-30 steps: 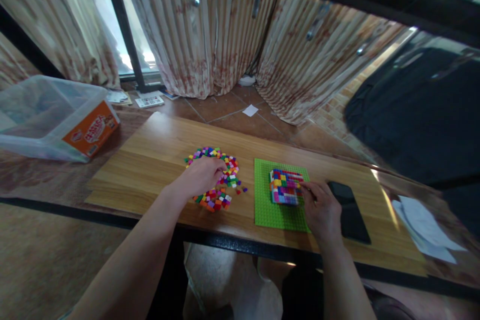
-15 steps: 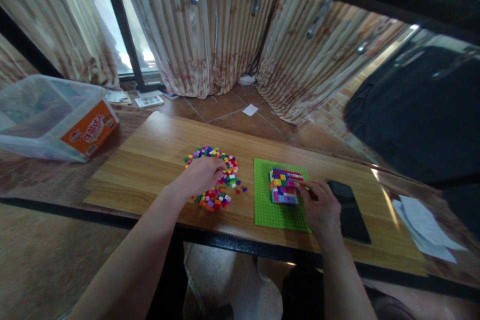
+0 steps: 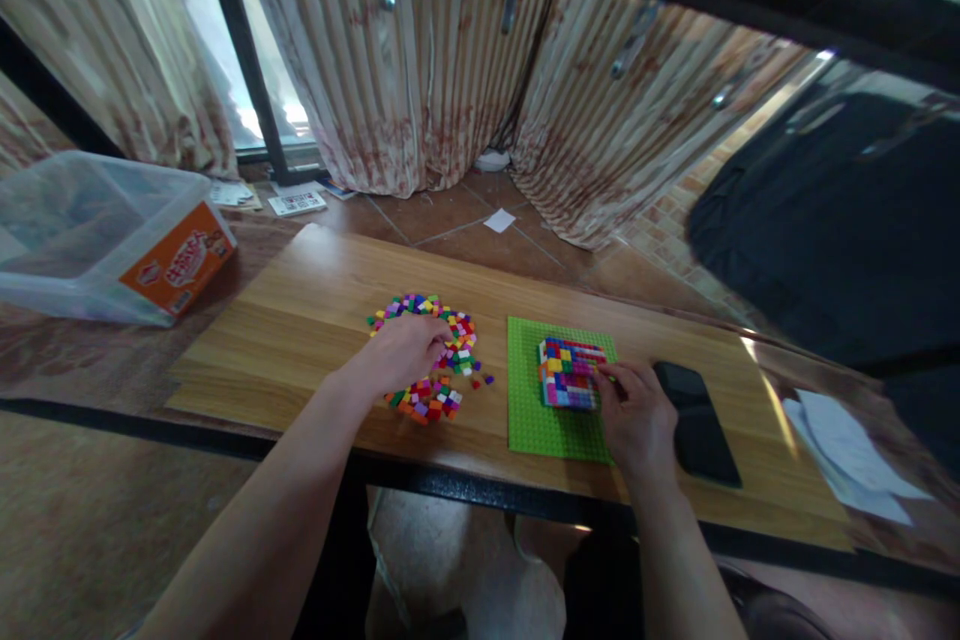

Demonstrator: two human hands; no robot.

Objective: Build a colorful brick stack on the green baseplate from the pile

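Observation:
On the wooden board lies a pile of small loose building bricks (image 3: 430,400) in many colours. My left hand (image 3: 409,345) rests over the pile with its fingers bent together; what they hold, if anything, is hidden. To the right, a green baseplate (image 3: 525,420) carries a low block of multicoloured bricks (image 3: 566,370) built in rows. My right hand (image 3: 637,410) is at the right edge of that block, thumb and forefinger pinched close to the bricks. Whatever sits in the pinch is too small to make out.
A black phone (image 3: 697,425) lies right of my right hand, and white papers (image 3: 855,455) lie farther right. At the left stands a clear plastic bin (image 3: 97,240) with an orange label. Curtains (image 3: 420,70) hang behind the wooden board (image 3: 285,320).
My right hand has shifted slightly to the left, closer in on the brick block. My left hand stays at the loose pile.

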